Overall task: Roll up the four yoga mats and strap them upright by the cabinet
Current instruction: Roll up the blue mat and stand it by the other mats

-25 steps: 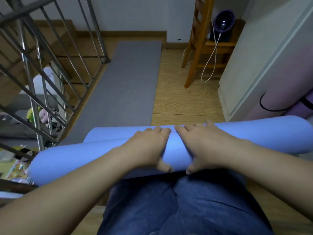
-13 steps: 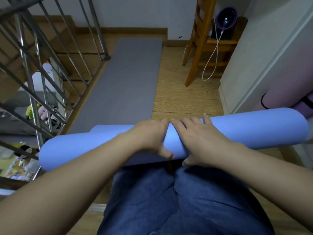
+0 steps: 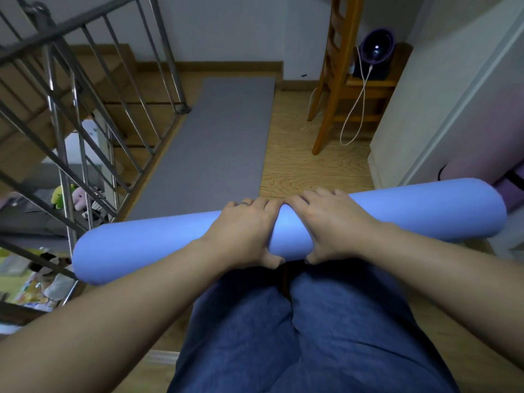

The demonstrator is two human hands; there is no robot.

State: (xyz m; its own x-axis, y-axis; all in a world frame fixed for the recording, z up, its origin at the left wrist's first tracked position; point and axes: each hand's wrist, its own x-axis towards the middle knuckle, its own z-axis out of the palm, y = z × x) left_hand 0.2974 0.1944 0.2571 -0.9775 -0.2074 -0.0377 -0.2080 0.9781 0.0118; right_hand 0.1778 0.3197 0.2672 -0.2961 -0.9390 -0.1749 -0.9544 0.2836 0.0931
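Both our hands lie side by side on the middle of the rolled blue yoga mat (image 3: 411, 212): our left hand (image 3: 243, 232) and our right hand (image 3: 330, 222) each curl over the top of the roll, fingers spread across the far side and thumbs tucked under the near side, gripping it. The index fingers almost touch. This roll runs crosswise in front of our knees, its right end higher in view than its left, above our blue trousers (image 3: 312, 336).

Beyond it a grey yoga mat (image 3: 215, 148) lies flat and unrolled on the wooden floor (image 3: 306, 168), reaching toward the far wall. At the right edge, rolled pinkish-purple mats (image 3: 482, 163) with a dark strap stand against the white cabinet (image 3: 419, 109). A wooden chair (image 3: 334, 80) and a white cable (image 3: 357, 109) stand farther back. On our left runs a metal stair railing (image 3: 85, 109).
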